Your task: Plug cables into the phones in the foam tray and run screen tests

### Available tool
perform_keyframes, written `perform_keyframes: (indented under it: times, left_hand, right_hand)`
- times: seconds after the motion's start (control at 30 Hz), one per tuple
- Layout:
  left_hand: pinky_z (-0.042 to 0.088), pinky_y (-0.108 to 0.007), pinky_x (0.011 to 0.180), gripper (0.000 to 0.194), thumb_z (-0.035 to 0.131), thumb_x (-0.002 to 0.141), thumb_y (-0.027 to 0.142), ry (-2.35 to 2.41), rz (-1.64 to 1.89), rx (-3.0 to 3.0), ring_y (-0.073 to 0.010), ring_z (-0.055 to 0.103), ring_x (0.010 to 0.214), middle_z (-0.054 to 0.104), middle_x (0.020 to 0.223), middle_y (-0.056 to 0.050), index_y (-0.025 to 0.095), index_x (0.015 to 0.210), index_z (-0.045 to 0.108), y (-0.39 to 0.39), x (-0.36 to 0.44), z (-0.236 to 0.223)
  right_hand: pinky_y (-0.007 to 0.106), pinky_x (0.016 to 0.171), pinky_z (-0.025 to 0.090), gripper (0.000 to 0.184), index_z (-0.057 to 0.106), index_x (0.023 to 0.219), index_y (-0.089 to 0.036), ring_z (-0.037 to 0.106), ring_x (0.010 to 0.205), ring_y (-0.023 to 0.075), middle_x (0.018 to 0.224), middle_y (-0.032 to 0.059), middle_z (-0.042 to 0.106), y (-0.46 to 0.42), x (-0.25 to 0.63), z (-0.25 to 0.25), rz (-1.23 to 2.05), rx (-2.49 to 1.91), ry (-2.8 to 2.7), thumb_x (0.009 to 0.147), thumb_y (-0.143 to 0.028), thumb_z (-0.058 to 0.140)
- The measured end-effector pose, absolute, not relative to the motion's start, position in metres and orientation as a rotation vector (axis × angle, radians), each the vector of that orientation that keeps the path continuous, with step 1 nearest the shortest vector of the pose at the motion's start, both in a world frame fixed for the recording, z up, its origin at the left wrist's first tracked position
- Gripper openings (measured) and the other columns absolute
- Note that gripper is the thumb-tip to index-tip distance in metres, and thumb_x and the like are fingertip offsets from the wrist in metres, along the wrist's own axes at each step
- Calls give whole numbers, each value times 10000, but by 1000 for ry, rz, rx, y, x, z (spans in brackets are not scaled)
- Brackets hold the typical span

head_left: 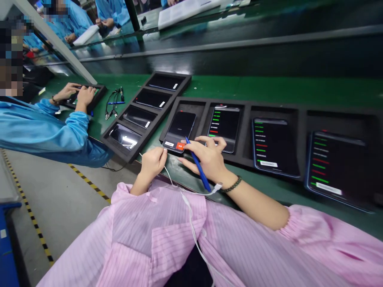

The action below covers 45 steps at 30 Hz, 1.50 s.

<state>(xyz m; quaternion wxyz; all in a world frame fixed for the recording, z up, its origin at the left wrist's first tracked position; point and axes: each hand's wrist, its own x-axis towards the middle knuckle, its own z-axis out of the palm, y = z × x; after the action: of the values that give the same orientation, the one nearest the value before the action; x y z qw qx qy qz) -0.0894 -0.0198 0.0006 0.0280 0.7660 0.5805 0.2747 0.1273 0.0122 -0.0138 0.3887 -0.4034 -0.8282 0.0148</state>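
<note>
My left hand is closed in a pinch at the lower left corner of a phone. A thin white cable runs out from these fingers; its plug end there is hidden. My right hand has a blue pen tucked between its fingers. One of its fingertips is at the red patch on that phone's dark screen. Beside my right wrist hangs a white USB plug. The phone lies in the leftmost pocket of a black foam tray.
More phones showing green and red text, such as this phone, fill the tray's other pockets. A second black tray with several phones lies to the left. Beyond it are dark cables and a co-worker's hands at another tray.
</note>
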Motion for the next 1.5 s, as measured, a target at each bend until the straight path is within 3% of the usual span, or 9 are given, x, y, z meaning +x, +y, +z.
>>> perform_keyframes:
  times: [0.17, 0.27, 0.4, 0.53, 0.67, 0.83, 1.07, 1.27, 1.5]
  left_hand:
    - [337, -266, 569, 416, 407, 1002, 389, 1664, 700, 2179, -143, 515, 571, 554, 606, -11, 199, 645, 505, -15, -95, 17]
    - [329, -258, 537, 519, 399, 969, 555, 1510, 714, 1887, -130, 448, 526, 473, 546, 10, 200, 594, 454, -9, -98, 22]
    - [221, -245, 439, 645, 455, 850, 800, 1348, 607, 1499, -97, 292, 441, 338, 485, 47, 213, 587, 415, -8, -101, 31]
    - [176, -239, 412, 672, 541, 818, 824, 1166, 334, 1394, -81, 250, 423, 321, 475, 52, 202, 580, 447, -21, -102, 48]
    - [231, -234, 423, 690, 518, 807, 856, 1255, 549, 1429, -84, 298, 444, 383, 514, 40, 202, 607, 423, -32, -96, 45]
    - [323, -263, 517, 646, 455, 889, 798, 1492, 927, 1581, -119, 385, 521, 407, 554, 25, 211, 622, 417, -25, -84, 22]
    - [372, -305, 609, 515, 352, 1015, 565, 1764, 1166, 1760, -157, 453, 586, 473, 611, -3, 220, 646, 450, -14, -84, 15]
    - [436, -346, 752, 333, 431, 987, 479, 1944, 1312, 1859, -209, 519, 755, 536, 755, -36, 225, 784, 502, 0, -90, 2]
    - [464, -414, 956, 287, 434, 947, 490, 1954, 1376, 1924, -262, 577, 1010, 566, 954, -104, 233, 819, 436, 12, -83, -10]
  right_hand:
    - [470, 996, 212, 143, 709, 1049, -282, 557, 1124, 276, 1158, 16, 757, 12, 122, -13, -9, -1137, -2079, 964, -338, 609]
    - [458, 982, 217, 143, 704, 1046, -271, 557, 1104, 272, 1151, 16, 760, 11, 122, -11, -44, -1140, -2063, 974, -347, 607]
    - [476, 977, 209, 182, 702, 1063, -274, 537, 1136, 295, 1177, 31, 753, 12, 120, -8, -73, -1138, -2077, 977, -401, 603]
    - [501, 995, 200, 257, 699, 1148, -286, 521, 1180, 311, 1261, 30, 724, 18, 118, -5, -116, -1202, -2075, 998, -440, 559]
    - [539, 1009, 216, 321, 659, 1280, -277, 479, 1259, 344, 1389, 56, 651, 24, 114, 4, -133, -1352, -2115, 1014, -375, 507]
    - [573, 1025, 234, 388, 600, 1378, -274, 433, 1326, 368, 1497, 72, 558, 29, 118, 27, -108, -1475, -2172, 1007, -311, 492]
    - [579, 1040, 203, 419, 634, 1261, -252, 422, 1321, 406, 1345, 94, 670, -16, 214, 48, -226, -1508, -2145, 871, -369, 734]
    - [577, 972, 232, 291, 658, 1113, -231, 511, 1181, 396, 1218, 110, 730, -44, 283, 37, -347, -1639, -2085, 827, -203, 705]
    - [550, 973, 222, 156, 673, 1059, -224, 540, 1123, 348, 1137, 87, 758, -26, 268, 28, -430, -1663, -1917, 929, -221, 586]
